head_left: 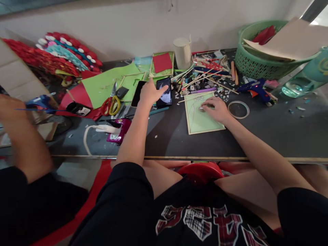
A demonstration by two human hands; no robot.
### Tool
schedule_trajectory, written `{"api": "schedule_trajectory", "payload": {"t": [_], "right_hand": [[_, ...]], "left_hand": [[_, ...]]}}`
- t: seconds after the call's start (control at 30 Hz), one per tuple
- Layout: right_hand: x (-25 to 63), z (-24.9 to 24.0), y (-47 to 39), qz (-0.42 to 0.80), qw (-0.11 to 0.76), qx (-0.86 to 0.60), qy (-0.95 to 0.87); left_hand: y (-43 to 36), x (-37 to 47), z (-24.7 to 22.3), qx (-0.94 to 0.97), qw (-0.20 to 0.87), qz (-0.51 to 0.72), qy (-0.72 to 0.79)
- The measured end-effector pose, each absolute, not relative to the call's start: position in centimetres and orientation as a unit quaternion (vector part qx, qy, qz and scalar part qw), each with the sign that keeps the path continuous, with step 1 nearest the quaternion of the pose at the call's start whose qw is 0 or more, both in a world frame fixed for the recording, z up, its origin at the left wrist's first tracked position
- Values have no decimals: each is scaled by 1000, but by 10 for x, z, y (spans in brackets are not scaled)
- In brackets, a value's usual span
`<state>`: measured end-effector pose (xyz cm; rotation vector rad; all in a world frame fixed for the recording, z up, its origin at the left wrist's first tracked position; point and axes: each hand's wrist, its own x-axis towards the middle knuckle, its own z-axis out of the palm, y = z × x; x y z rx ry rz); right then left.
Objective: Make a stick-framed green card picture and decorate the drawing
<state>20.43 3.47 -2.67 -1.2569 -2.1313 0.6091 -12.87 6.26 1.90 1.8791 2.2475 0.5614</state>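
Note:
My left hand [150,92] lies palm down, index finger stretched forward and thumb spread to the right onto the lit screen of a phone [164,97]. A second, dark phone [137,94] lies partly under this hand. My right hand [215,108] rests over a pale green card [202,122] framed with thin sticks and marked with a pencil drawing. Its thumb and fingers pinch a small greyish pebble [201,108] against the card. Just right of that hand lies a roll of clear tape [238,103].
Scissors [112,102], a purple power strip [120,131] and coloured paper [106,83] lie at left. Pebbles and sticks [200,77] clutter the back. At right are a blue glue gun [256,89], green basket [252,61] and bottle [302,80]. A co-worker's arm [27,136] reaches in at far left.

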Motion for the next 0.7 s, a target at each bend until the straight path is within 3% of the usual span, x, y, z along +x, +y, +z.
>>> {"api": "schedule_trajectory", "payload": {"t": [0.2,0.4,0.7], "right_hand": [[205,-24,32,225,289,-463,-807],[207,-19,30,235,256,-438,-829],[210,-21,30,228,238,-429,-841]], "left_hand": [[64,-87,37,548,97,73,828],[62,-56,42,573,39,99,813],[74,-62,17,600,69,121,788]]}}
